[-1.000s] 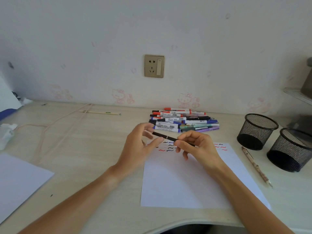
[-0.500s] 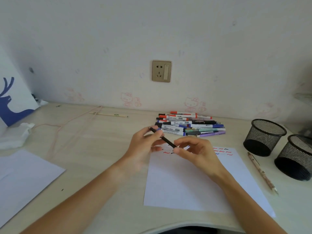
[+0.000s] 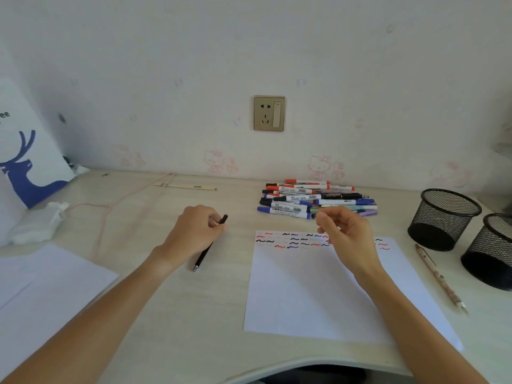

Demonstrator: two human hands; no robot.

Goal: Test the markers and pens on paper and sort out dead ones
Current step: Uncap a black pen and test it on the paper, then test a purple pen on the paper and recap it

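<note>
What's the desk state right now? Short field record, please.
left hand: grips black pen, left of the test sheet
right hand: holds nothing, raised over the test sheet
test sheet: squiggles along top edge only
untested pile: markers behind the sheet
mesh cups: two, far right
loose pencil: right of the sheet

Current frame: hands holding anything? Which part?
The left hand grips the black pen by its upper half, near the top end; its lower tip is free. The right hand holds nothing, fingers loosely curled above the paper.
</note>
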